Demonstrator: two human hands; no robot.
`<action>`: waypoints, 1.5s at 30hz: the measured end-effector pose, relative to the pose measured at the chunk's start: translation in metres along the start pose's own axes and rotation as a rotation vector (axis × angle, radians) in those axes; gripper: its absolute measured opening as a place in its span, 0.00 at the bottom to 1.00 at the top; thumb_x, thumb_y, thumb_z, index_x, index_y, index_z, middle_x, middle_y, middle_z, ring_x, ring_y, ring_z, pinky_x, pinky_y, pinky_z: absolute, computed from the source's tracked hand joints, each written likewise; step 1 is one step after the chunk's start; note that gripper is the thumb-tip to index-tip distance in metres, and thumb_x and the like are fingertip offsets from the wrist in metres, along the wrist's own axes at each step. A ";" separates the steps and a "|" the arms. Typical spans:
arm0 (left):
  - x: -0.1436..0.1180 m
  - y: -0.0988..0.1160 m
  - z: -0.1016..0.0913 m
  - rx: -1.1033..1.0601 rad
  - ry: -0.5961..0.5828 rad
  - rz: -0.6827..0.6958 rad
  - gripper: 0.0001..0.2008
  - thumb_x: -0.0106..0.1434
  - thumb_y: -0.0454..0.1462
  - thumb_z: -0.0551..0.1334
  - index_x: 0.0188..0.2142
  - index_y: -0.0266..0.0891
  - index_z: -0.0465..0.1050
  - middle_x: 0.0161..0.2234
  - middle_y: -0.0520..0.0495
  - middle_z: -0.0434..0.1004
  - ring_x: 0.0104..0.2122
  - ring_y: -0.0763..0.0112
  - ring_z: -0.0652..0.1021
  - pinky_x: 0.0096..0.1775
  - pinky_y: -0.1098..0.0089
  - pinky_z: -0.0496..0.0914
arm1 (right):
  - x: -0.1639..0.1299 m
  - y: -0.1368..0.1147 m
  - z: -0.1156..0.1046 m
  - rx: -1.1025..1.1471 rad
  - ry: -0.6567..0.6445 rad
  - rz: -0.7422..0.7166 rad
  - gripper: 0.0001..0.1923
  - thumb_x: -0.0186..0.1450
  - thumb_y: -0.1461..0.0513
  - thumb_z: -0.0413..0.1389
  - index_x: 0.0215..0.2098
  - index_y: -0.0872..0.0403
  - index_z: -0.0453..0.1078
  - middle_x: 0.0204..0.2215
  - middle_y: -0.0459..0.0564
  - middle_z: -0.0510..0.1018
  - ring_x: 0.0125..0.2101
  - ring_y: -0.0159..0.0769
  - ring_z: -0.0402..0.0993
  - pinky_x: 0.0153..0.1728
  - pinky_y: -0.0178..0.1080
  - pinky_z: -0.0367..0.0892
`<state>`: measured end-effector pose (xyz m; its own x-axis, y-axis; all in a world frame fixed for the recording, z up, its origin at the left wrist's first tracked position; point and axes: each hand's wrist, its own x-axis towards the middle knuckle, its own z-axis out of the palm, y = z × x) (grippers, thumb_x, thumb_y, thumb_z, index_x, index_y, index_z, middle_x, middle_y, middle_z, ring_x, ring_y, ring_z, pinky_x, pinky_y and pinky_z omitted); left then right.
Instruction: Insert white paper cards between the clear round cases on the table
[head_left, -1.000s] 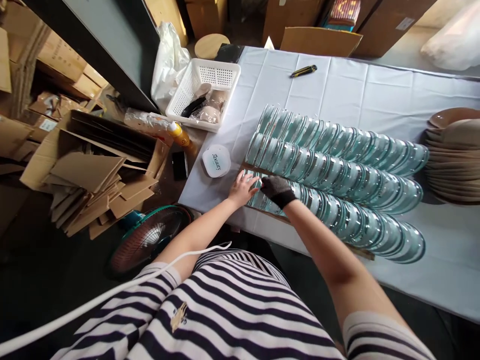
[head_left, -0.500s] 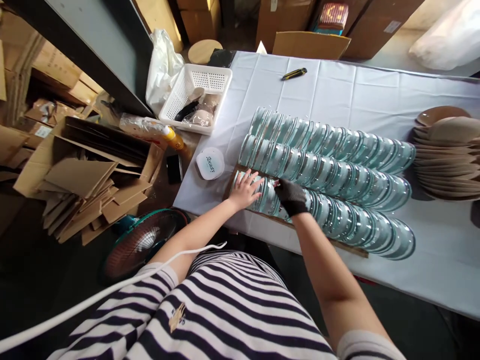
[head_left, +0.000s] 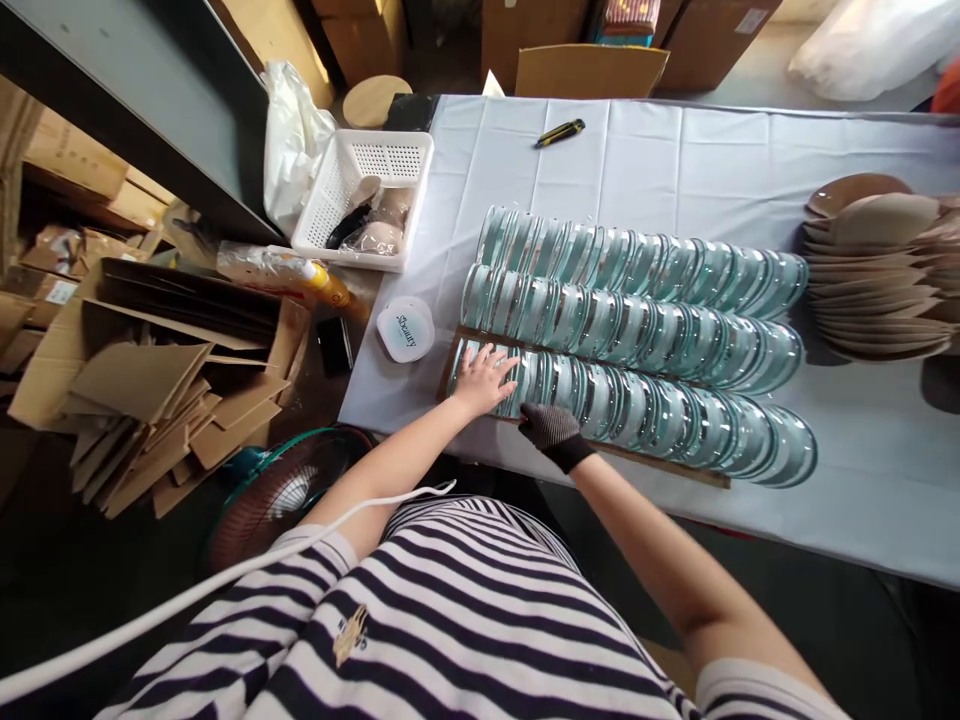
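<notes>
Your left hand point(head_left: 484, 378) lies flat, fingers spread, on the left end of the nearest row of glass discs point(head_left: 637, 410); it grips nothing. Your gloved right hand point(head_left: 547, 428) sits at the near edge of the same row, just beside the left hand; fingers curled, grip cannot be told. That row rests overlapped on a brown board point(head_left: 675, 468) at the near edge of the white-covered table point(head_left: 675, 160). Two more rows of discs point(head_left: 637, 295) lie behind. A round white lid point(head_left: 405, 329) sits just left of the rows.
</notes>
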<state>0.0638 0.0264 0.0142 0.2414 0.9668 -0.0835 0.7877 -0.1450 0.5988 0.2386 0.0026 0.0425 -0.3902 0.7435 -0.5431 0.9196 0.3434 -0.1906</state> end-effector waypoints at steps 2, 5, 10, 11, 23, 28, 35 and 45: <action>-0.001 0.000 0.000 0.016 -0.005 0.008 0.24 0.64 0.45 0.61 0.60 0.53 0.67 0.62 0.47 0.66 0.67 0.51 0.56 0.67 0.46 0.33 | -0.012 -0.005 0.038 0.060 0.007 0.047 0.18 0.69 0.59 0.45 0.49 0.53 0.74 0.44 0.57 0.81 0.44 0.46 0.78 0.42 0.41 0.68; -0.003 0.002 -0.005 0.054 -0.022 0.002 0.24 0.65 0.44 0.60 0.61 0.51 0.67 0.63 0.44 0.65 0.67 0.49 0.55 0.66 0.44 0.33 | -0.016 -0.009 0.069 0.093 0.017 0.098 0.20 0.70 0.60 0.44 0.51 0.54 0.74 0.48 0.58 0.79 0.48 0.45 0.76 0.47 0.41 0.66; 0.002 0.020 -0.008 0.205 -0.060 0.158 0.28 0.67 0.45 0.56 0.65 0.47 0.60 0.69 0.45 0.54 0.70 0.51 0.47 0.66 0.43 0.35 | -0.016 0.029 0.028 0.165 0.192 0.173 0.21 0.71 0.56 0.43 0.50 0.53 0.75 0.43 0.56 0.81 0.42 0.41 0.77 0.39 0.36 0.64; 0.004 0.025 -0.005 0.231 -0.080 0.201 0.29 0.67 0.46 0.56 0.66 0.47 0.57 0.69 0.46 0.53 0.70 0.53 0.47 0.66 0.43 0.36 | -0.011 0.041 0.009 0.167 0.256 0.219 0.22 0.71 0.55 0.43 0.51 0.53 0.74 0.44 0.56 0.81 0.42 0.41 0.77 0.38 0.35 0.64; 0.017 0.037 0.014 0.335 -0.175 0.206 0.32 0.65 0.53 0.57 0.66 0.49 0.58 0.67 0.48 0.59 0.67 0.55 0.58 0.66 0.45 0.47 | 0.048 0.053 -0.092 -0.141 -0.069 0.076 0.18 0.66 0.61 0.51 0.49 0.57 0.76 0.45 0.63 0.79 0.49 0.49 0.75 0.47 0.44 0.67; 0.015 0.039 0.013 0.330 -0.178 0.205 0.32 0.65 0.53 0.56 0.66 0.50 0.57 0.67 0.49 0.59 0.67 0.55 0.57 0.66 0.45 0.47 | -0.032 0.039 0.004 0.024 0.066 0.180 0.19 0.70 0.58 0.44 0.48 0.52 0.75 0.40 0.59 0.81 0.42 0.47 0.78 0.40 0.42 0.69; 0.014 0.052 0.009 0.357 -0.219 0.222 0.32 0.66 0.49 0.56 0.67 0.45 0.56 0.69 0.45 0.53 0.69 0.51 0.50 0.65 0.39 0.42 | -0.044 0.039 0.066 0.180 0.065 0.176 0.18 0.71 0.56 0.47 0.47 0.53 0.76 0.43 0.58 0.81 0.43 0.45 0.77 0.40 0.39 0.67; 0.028 0.085 0.046 0.412 -0.269 0.323 0.38 0.64 0.54 0.58 0.69 0.45 0.51 0.69 0.45 0.52 0.69 0.52 0.52 0.66 0.43 0.45 | 0.043 0.124 -0.089 -0.038 -0.167 0.268 0.19 0.66 0.59 0.50 0.49 0.56 0.76 0.46 0.60 0.79 0.45 0.44 0.76 0.42 0.38 0.68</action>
<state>0.1637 0.0317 0.0256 0.5987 0.7805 -0.1799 0.7927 -0.5451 0.2730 0.3315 0.1285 0.0683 -0.1186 0.7070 -0.6972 0.9851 0.1719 0.0067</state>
